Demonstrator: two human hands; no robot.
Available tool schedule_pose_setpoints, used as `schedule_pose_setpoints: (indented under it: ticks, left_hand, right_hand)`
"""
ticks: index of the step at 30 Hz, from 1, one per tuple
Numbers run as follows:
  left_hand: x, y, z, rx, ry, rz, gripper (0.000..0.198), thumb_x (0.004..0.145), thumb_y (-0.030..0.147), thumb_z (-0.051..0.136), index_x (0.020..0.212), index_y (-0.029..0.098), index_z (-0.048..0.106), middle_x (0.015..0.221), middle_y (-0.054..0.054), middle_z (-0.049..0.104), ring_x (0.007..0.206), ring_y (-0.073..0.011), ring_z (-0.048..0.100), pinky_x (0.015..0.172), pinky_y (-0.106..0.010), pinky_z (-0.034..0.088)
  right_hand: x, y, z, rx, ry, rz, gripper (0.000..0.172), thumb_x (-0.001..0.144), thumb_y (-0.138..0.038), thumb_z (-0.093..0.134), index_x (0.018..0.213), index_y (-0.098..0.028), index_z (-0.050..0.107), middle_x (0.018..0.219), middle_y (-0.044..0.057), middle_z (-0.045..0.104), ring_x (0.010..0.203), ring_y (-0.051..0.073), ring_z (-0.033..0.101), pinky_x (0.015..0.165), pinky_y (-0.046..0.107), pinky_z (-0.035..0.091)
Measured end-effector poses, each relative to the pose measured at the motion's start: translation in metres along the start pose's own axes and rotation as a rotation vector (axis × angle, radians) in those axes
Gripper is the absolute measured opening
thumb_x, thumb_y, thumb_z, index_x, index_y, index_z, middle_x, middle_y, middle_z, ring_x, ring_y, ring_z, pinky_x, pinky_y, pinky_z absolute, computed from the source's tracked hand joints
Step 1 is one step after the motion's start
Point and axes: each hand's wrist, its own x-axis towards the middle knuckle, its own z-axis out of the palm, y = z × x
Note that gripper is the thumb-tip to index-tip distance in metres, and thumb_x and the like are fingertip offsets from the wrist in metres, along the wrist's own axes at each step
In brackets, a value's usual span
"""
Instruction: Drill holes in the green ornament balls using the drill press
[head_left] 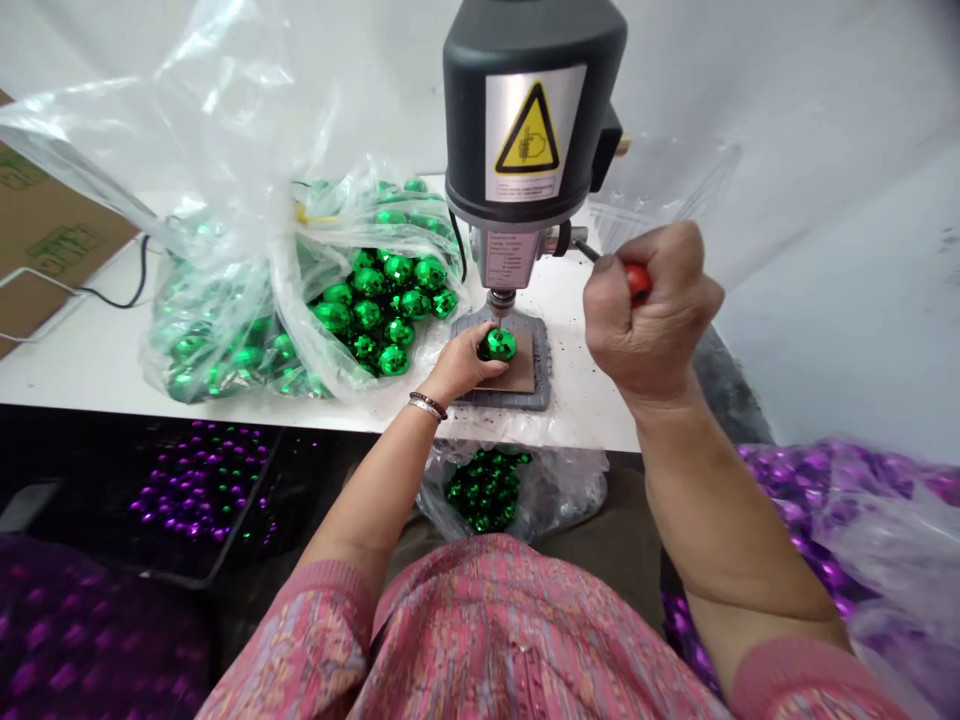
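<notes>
My left hand [459,365] grips a shiny green faceted ball [498,345] and holds it on the brown pad of a small bench drill's grey base [537,372]. The drill bit [499,305] points down just above the ball. My right hand [646,312] is closed round the red knob [638,280] of the drill's feed lever. The dark drill head [531,110] carries a yellow warning label.
A clear plastic bag [247,290] full of green balls lies left of the drill on the white table [82,360]. Another bag of green balls [487,490] hangs below the table edge. Purple balls fill a tray [199,480] at lower left and a bag [840,520] at right. A cardboard box [45,240] stands far left.
</notes>
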Motion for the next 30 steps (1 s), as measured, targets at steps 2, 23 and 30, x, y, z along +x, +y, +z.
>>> schedule_pose_setpoints:
  ticks: [2, 23, 30]
  left_hand:
    - [0.001, -0.001, 0.000, 0.001, -0.004, -0.005, 0.064, 0.069, 0.021, 0.078, 0.131, 0.013, 0.063, 0.124, -0.010, 0.070, 0.118, -0.0259, 0.063, 0.106, -0.038, 0.047]
    - [0.001, -0.004, -0.005, -0.121, -0.064, -0.041, 0.069, 0.069, 0.019, 0.080, 0.135, 0.015, 0.062, 0.126, -0.010, 0.070, 0.115, -0.0253, 0.065, 0.103, -0.036, 0.049]
    - [-0.001, -0.006, -0.003, -0.123, -0.063, -0.021, 0.067, 0.070, 0.022, 0.079, 0.134, 0.017, 0.062, 0.126, -0.008, 0.070, 0.118, -0.0259, 0.064, 0.104, -0.035, 0.048]
  right_hand:
    - [-0.006, 0.002, 0.001, 0.011, 0.018, -0.023, 0.014, 0.092, -0.032, 0.047, 0.081, -0.023, 0.048, 0.069, -0.002, 0.046, 0.062, 0.011, 0.044, 0.064, 0.028, 0.041]
    - [-0.032, 0.008, 0.014, -0.112, 0.198, -0.156, 0.005, 0.091, -0.024, 0.049, 0.088, -0.022, 0.051, 0.070, -0.001, 0.052, 0.062, 0.011, 0.048, 0.061, 0.026, 0.040]
    - [-0.043, 0.008, 0.019, -0.051, 0.200, -0.148, 0.009, 0.091, -0.026, 0.047, 0.084, -0.021, 0.048, 0.068, -0.001, 0.051, 0.059, 0.011, 0.049, 0.058, 0.027, 0.041]
